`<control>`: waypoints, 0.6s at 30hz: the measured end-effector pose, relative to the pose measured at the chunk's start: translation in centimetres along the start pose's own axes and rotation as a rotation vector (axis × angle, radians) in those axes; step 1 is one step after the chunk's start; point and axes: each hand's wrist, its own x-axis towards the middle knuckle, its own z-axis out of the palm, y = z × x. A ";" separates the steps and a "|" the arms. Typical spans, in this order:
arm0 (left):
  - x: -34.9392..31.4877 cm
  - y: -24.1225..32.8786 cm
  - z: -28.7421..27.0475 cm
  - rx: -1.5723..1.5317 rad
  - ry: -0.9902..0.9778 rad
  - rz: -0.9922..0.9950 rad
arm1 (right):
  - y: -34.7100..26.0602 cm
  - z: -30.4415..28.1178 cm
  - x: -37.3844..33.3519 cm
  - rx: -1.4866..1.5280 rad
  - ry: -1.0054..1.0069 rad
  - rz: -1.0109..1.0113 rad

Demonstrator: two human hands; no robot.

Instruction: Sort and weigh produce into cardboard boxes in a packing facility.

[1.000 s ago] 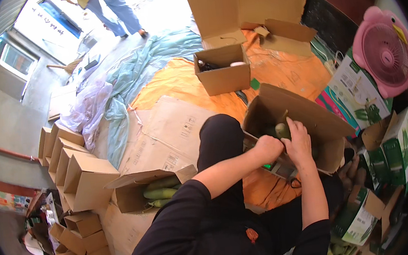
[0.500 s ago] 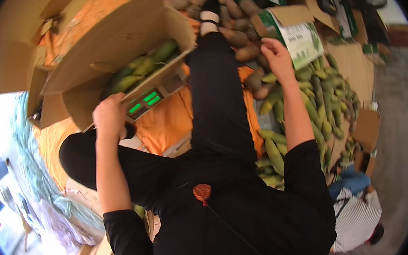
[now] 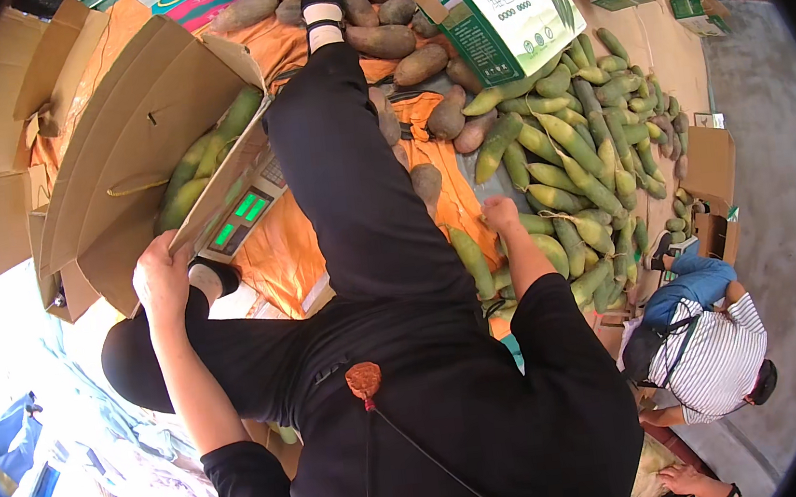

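At the left, my left hand is closed on the near edge of an open cardboard box. Several green radishes lie inside the box. It rests on a digital scale with lit green displays. My right hand is closed beside the near-left side of a large pile of green radishes; nothing shows in its fingers. Over the far end of the pile stands a green and white carton.
Reddish-brown root vegetables lie about my outstretched foot on an orange sheet. A person in a striped shirt is at the lower right, and another hand shows below. Open cardboard boxes stand at the right edge.
My right hand has drawn back from beside the green and white carton toward me and closed. My left hand stays on the box edge. The view has shifted, showing more of the pile.
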 end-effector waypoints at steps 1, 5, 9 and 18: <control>-0.2 -0.3 -0.2 0.019 0.009 -0.016 | -0.9 -0.2 -0.2 -0.040 0.048 -0.038; -0.2 0.5 -0.8 -0.001 0.007 -0.037 | -1.3 -2.6 3.1 -0.051 0.212 -0.067; 0.0 0.2 -0.2 0.025 0.014 0.004 | -5.7 -7.3 5.6 -0.068 0.365 -0.170; 0.1 -0.1 0.3 -0.038 0.065 0.066 | -8.0 -9.7 12.2 -0.297 0.265 -0.308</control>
